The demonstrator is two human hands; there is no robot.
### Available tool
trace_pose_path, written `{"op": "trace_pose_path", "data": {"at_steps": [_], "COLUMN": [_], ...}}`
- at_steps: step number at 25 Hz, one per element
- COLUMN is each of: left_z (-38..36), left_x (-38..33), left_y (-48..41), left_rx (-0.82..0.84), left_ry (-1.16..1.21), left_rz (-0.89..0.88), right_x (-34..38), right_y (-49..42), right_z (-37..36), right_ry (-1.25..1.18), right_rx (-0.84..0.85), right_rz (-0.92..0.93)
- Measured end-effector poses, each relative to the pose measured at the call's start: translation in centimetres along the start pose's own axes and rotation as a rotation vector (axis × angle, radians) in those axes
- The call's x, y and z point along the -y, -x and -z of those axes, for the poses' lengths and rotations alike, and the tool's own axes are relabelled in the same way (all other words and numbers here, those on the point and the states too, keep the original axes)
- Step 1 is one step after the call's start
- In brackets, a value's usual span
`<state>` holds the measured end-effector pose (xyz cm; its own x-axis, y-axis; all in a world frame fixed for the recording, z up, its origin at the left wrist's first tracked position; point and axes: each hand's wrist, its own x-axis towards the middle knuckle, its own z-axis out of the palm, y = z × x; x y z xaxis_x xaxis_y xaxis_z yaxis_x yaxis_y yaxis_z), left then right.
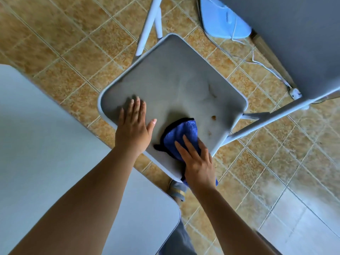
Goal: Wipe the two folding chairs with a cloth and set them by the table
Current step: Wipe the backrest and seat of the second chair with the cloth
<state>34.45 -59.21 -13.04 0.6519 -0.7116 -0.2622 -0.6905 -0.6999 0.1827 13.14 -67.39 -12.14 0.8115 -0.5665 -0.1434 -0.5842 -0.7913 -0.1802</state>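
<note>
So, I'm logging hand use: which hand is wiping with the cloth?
The right hand: it presses the blue cloth onto the chair seat. The left hand lies flat on the bare seat beside it, holding nothing.

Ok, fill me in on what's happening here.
A person is wiping a folding chair's seat. The right hand presses a blue cloth flat on the seat's near side, while the left hand rests flat on it beside the cloth. A few brown spots are on the seat right of the cloth. A table stands at the left.
</note>
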Motion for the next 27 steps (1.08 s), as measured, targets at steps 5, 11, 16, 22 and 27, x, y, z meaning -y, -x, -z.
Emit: {"op": "trace_pose_path", "data": {"at_steps": [5,11,16,22,27], "left_z": [-0.4,-0.9,-0.3,-0.2,-1.1], "left_x": [0.3,-0.5,-0.9,-0.9,-1.1], "left_y": [0.0,0.1,-0.2,-1.9,-2.9], "left_rx": [0.044,-0.032,-0.027,-0.068,-0.056], "left_ry": [-0.063,-0.052,-0.035,-0.046,-0.069], "left_rz": [0.008,0.045,0.048,0.044,0.105], "right_x": [-3.9,2.2,-2.6,-6.0,-2.3], "right_y": [-5.6,-6.4,-3.2,-15.2,-16.8], "right_z": [1.6,0.3,0.9,1.9,0.9], "right_ry": [-0.106,-0.115,-0.060,-0.103,-0.101], "right_rx": [-0.034,-0.086,-0.003,-0.089,-0.104], "right_rz": [-0.523,-0.228,-0.240,-0.663,-0.263]}}
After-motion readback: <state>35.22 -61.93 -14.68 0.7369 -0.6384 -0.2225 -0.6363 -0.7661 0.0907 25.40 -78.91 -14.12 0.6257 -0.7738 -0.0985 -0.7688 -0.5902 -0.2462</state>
